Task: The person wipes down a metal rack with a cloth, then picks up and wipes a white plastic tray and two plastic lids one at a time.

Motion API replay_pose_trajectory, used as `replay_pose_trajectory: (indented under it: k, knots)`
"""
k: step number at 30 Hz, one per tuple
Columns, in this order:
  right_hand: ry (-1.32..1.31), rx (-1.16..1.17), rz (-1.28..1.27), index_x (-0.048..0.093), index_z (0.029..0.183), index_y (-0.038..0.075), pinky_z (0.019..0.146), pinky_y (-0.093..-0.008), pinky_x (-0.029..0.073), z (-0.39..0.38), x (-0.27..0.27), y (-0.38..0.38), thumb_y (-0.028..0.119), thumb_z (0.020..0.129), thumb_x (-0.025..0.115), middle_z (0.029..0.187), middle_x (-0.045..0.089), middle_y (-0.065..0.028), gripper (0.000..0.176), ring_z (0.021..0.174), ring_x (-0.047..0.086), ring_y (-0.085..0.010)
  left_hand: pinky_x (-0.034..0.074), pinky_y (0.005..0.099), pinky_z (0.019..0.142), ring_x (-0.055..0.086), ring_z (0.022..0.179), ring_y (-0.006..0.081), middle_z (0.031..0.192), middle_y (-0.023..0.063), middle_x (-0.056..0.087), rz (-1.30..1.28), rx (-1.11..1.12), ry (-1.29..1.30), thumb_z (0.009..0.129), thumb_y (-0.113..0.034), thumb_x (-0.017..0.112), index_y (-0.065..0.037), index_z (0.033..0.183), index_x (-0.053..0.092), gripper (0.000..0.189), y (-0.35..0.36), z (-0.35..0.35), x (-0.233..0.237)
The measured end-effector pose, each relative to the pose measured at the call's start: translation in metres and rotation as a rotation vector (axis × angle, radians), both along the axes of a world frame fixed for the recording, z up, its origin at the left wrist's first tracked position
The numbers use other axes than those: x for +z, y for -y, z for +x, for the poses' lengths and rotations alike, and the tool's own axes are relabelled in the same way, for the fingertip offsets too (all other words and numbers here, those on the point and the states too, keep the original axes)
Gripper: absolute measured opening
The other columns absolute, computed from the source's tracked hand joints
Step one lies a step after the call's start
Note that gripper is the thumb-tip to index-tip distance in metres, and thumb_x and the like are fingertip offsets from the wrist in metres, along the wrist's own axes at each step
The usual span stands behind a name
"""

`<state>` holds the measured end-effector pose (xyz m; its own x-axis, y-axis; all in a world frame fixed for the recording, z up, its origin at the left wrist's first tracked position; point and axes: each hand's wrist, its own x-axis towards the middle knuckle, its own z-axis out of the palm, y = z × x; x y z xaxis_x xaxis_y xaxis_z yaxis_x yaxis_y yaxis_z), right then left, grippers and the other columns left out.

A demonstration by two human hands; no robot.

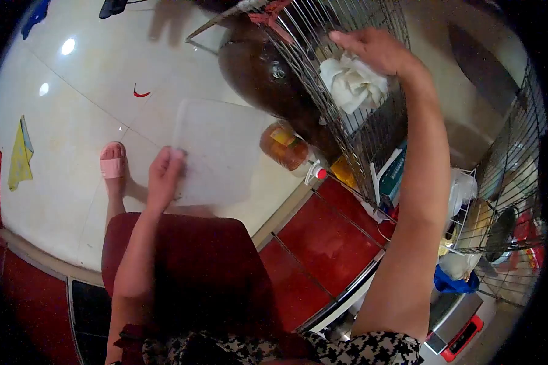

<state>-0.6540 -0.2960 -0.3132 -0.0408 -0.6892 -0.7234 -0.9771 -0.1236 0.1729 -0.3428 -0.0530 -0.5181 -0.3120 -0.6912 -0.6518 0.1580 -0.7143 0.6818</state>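
My left hand [163, 177] grips the lower left corner of a clear, frosted plastic sheet [222, 152] and holds it out over the tiled floor. My right hand [374, 48] is raised to the upper right and presses a crumpled white cloth [354, 82] against the bars of a metal wire rack [359, 115]. A dark brown rounded jar [262, 73] stands behind the wire.
A jar of orange contents [284, 146] and a small bottle with a red cap [315, 173] sit by the red counter [323, 237]. Another wire basket [508, 201] with bags and dishes stands at right. My foot in a pink slipper [112, 161] rests on the white floor.
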Motion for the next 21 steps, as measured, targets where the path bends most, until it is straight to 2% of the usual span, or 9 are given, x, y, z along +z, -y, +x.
replay_pose_trajectory:
  k: [4, 10, 12, 13, 15, 16, 18, 19, 21]
  knots:
    - [-0.042, -0.059, 0.019, 0.065, 0.095, 0.006, 0.085, -0.0435, 0.042, -0.015, 0.001, -0.010, 0.073, 0.076, 0.032, 0.096, 0.061, -0.0213, 0.078, 0.094, 0.056, -0.0383, 0.036, 0.0193, 0.057, 0.043, 0.062, 0.0034, 0.068, -0.0051, 0.048, 0.008, -0.013, 0.018, 0.091, -0.023, 0.049, -0.005, 0.087, 0.054, 0.019, 0.000, -0.004, 0.005]
    - [0.102, -0.127, -0.075, 0.065, 0.098, 0.007, 0.082, -0.0405, 0.044, -0.029, 0.001, -0.027, 0.069, 0.077, 0.038, 0.095, 0.063, -0.0192, 0.071, 0.092, 0.058, -0.0361, 0.035, 0.0189, 0.055, 0.042, 0.060, 0.0032, 0.067, -0.0053, 0.048, 0.016, -0.032, 0.036, 0.091, -0.023, 0.049, -0.005, 0.087, 0.054, 0.019, -0.001, -0.009, 0.002]
    - [0.337, -0.176, -0.307, 0.064, 0.100, 0.006, 0.081, -0.0356, 0.045, -0.035, 0.008, -0.045, 0.056, 0.079, 0.052, 0.094, 0.064, -0.0147, 0.055, 0.089, 0.060, -0.0279, 0.034, 0.0187, 0.056, 0.039, 0.062, 0.0029, 0.068, -0.0060, 0.047, 0.047, -0.027, 0.037, 0.091, -0.024, 0.049, -0.005, 0.087, 0.054, 0.020, -0.003, -0.011, 0.001]
    - [0.333, -0.177, -0.313, 0.064, 0.100, 0.006, 0.081, -0.0356, 0.045, -0.042, 0.010, -0.055, 0.056, 0.079, 0.052, 0.094, 0.064, -0.0147, 0.055, 0.089, 0.060, -0.0279, 0.034, 0.0187, 0.056, 0.039, 0.062, 0.0029, 0.068, -0.0060, 0.047, 0.042, -0.031, 0.032, 0.091, -0.024, 0.049, -0.005, 0.087, 0.054, 0.020, -0.004, -0.012, 0.001]
    - [0.596, -0.381, -0.360, 0.061, 0.104, 0.006, 0.081, -0.0306, 0.044, -0.061, 0.016, -0.076, 0.040, 0.078, 0.064, 0.096, 0.063, -0.0092, 0.043, 0.088, 0.059, -0.0182, 0.033, 0.0183, 0.059, 0.038, 0.064, 0.0027, 0.070, -0.0066, 0.045, 0.000, -0.022, 0.093, 0.091, -0.024, 0.049, -0.005, 0.089, 0.054, 0.020, -0.005, -0.014, 0.001]
    - [0.594, -0.382, -0.367, 0.061, 0.104, 0.006, 0.081, -0.0306, 0.044, -0.069, 0.025, -0.085, 0.040, 0.078, 0.064, 0.096, 0.063, -0.0092, 0.043, 0.088, 0.059, -0.0182, 0.033, 0.0183, 0.059, 0.038, 0.064, 0.0027, 0.070, -0.0066, 0.045, -0.006, -0.025, 0.091, 0.091, -0.024, 0.049, -0.005, 0.089, 0.054, 0.020, -0.004, -0.013, 0.000]
    - [0.555, -0.509, -0.179, 0.058, 0.107, 0.005, 0.081, -0.0271, 0.043, -0.084, 0.045, -0.106, 0.028, 0.074, 0.069, 0.100, 0.061, -0.0060, 0.041, 0.089, 0.055, -0.0117, 0.032, 0.0181, 0.061, 0.038, 0.067, 0.0024, 0.072, -0.0069, 0.045, 0.046, -0.049, 0.064, 0.091, -0.023, 0.048, -0.004, 0.090, 0.055, 0.020, -0.005, -0.013, 0.001]
    - [0.552, -0.511, -0.184, 0.058, 0.107, 0.005, 0.081, -0.0271, 0.043, -0.096, 0.050, -0.117, 0.028, 0.074, 0.069, 0.100, 0.061, -0.0060, 0.041, 0.089, 0.055, -0.0117, 0.032, 0.0181, 0.061, 0.038, 0.067, 0.0024, 0.072, -0.0069, 0.045, 0.043, -0.052, 0.061, 0.091, -0.023, 0.048, -0.004, 0.090, 0.055, 0.020, -0.004, -0.014, 0.003]
    - [0.468, -0.484, -0.153, 0.056, 0.112, 0.010, 0.084, -0.0304, 0.043, -0.118, 0.051, -0.137, 0.023, 0.075, 0.064, 0.105, 0.060, -0.0080, 0.040, 0.095, 0.057, -0.0180, 0.032, 0.0182, 0.060, 0.038, 0.067, 0.0025, 0.072, -0.0069, 0.044, 0.009, -0.069, 0.119, 0.091, -0.022, 0.048, -0.004, 0.091, 0.055, 0.020, -0.002, -0.017, 0.007]
